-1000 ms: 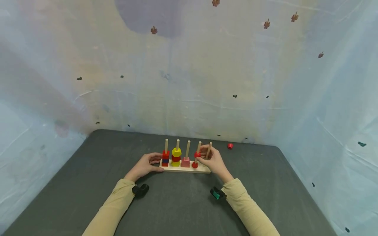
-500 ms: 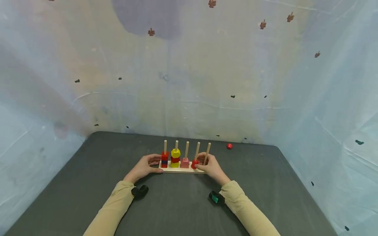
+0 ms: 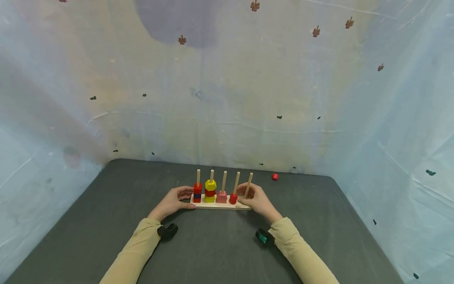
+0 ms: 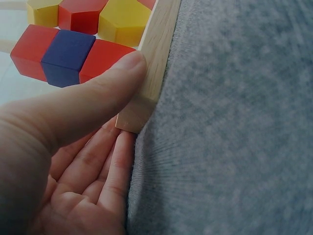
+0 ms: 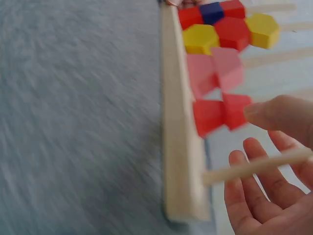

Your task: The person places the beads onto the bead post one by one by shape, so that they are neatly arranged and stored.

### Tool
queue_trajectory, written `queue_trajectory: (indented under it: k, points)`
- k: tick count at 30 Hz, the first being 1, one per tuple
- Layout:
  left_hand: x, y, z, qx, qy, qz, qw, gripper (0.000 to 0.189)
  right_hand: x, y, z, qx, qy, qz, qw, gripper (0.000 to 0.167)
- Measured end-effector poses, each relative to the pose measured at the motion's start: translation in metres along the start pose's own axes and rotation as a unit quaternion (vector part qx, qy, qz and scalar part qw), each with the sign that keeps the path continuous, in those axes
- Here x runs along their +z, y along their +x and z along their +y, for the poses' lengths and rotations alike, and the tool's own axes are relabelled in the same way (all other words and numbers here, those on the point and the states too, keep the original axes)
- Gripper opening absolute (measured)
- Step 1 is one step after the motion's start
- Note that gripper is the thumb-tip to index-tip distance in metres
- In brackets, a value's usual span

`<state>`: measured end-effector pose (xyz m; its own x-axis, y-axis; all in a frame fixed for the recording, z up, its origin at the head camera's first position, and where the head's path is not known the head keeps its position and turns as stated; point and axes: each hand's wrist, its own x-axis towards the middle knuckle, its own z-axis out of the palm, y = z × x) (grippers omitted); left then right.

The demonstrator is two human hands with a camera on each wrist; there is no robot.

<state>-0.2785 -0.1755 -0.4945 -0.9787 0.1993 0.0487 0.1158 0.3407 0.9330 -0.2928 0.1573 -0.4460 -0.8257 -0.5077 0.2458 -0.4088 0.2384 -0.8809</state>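
Note:
A wooden peg stacker (image 3: pixel 220 206) lies across the table, with several upright pegs. My left hand (image 3: pixel 171 202) holds its left end, the thumb over the front edge. Beside that hand is a red-blue-red block stack (image 4: pixel 68 56). Yellow and red blocks (image 3: pixel 210 191) fill the second peg, and pink blocks (image 3: pixel 221 197) sit on the third. Two tapered red beads (image 5: pixel 222 115) are together on the fourth peg. My right hand (image 3: pixel 261 202) is loosely spread around the bare end peg (image 5: pixel 254 167); its thumb tip is by the upper red bead, touching or just apart, I cannot tell.
A loose red bead (image 3: pixel 275 177) lies on the dark table (image 3: pixel 220 248) at the back right, beyond the stacker. A pale patterned sheet (image 3: pixel 227 130) hangs behind the table and along both sides.
The upper red bead has slid down the fourth peg onto the lower one. My right fingers have let it go and drawn slightly right. The left hand keeps its hold.

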Motion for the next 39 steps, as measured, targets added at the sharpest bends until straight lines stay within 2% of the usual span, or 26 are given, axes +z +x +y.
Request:
queue_trajectory:
  k: [3, 8, 16, 20, 27, 34, 39]
  points:
    - [0.0, 0.0, 0.0, -0.001, 0.001, 0.002, 1.0, 0.066, -0.012, 0.001, 0.008, -0.013, -0.023, 0.01, 0.9996, 0.037]
    - [0.001, 0.001, -0.001, -0.007, 0.006, 0.003, 1.0, 0.067, -0.034, -0.006, 0.003, 0.002, -0.069, 0.041, 0.9968, 0.041]
    - [-0.001, 0.0, -0.002, -0.01, 0.009, 0.007, 0.9999, 0.067, -0.064, -0.016, -0.028, -0.013, -0.108, 0.077, 0.9912, 0.043]
    - [-0.001, 0.0, -0.002, -0.01, 0.008, 0.004, 0.9999, 0.068, -0.083, -0.013, -0.011, -0.021, -0.142, 0.095, 0.9851, 0.045]
    - [0.0, 0.002, -0.003, -0.005, 0.01, 0.006, 0.9999, 0.068, -0.106, -0.002, 0.02, 0.016, -0.181, 0.127, 0.9752, 0.05]
    - [0.001, 0.001, -0.003, -0.002, 0.002, 0.005, 1.0, 0.066, -0.117, 0.004, 0.038, 0.024, -0.177, 0.128, 0.9755, 0.048]
    - [0.001, 0.0, 0.001, -0.001, 0.003, 0.004, 1.0, 0.065, -0.119, 0.009, 0.043, 0.044, -0.195, 0.127, 0.9715, 0.048]
